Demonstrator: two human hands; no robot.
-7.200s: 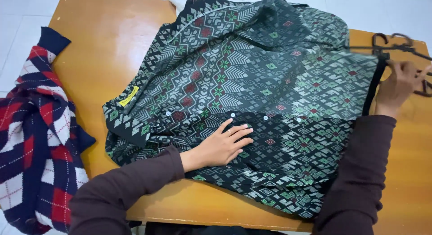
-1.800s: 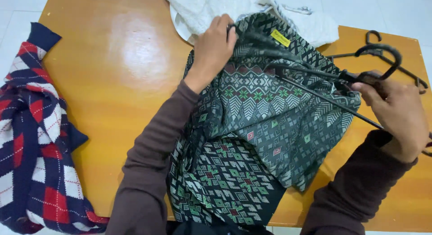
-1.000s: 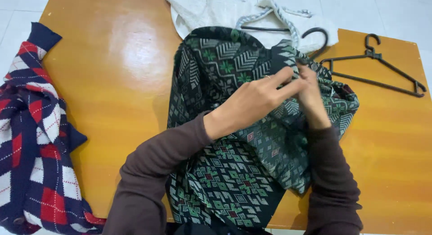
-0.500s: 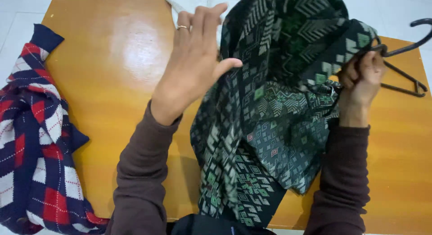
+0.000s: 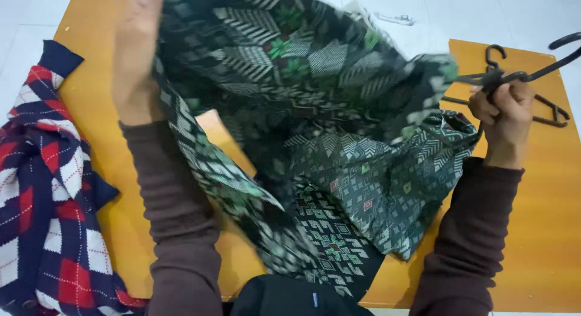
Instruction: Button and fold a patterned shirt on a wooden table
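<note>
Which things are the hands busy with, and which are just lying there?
In use:
- patterned shirt, lifted by the left hand
- black hanger, gripped by the right hand

Lying about:
- checked sweater at the table's left edge
- spare hanger on the table
- white cloth behind the shirt

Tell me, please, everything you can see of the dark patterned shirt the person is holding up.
The patterned shirt is a woven-looking garment, black with green, white and a few red geometric motifs. It is lifted off the orange table, spread and blurred at the top, its lower part draping down toward the near table edge. The left hand holds its upper left side; the right hand grips a black hanger at its upper right corner. Buttons and collar cannot be made out.
</note>
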